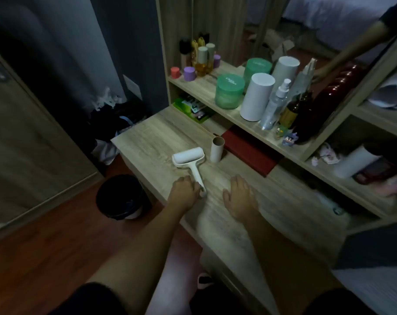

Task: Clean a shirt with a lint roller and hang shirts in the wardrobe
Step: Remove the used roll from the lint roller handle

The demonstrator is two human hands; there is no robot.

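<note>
White lint roller (188,157) on the bench (147,137): roll far, slim handle near. My left hand (185,189) grasps the handle end; my right hand (239,197) lies flat, released.

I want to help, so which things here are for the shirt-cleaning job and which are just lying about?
For the job: lint roller; left hand, holding its handle.

Just lying about: cardboard tube; green jar; spray bottle; black bin; red box. The right hand only rests on the desk.
</note>
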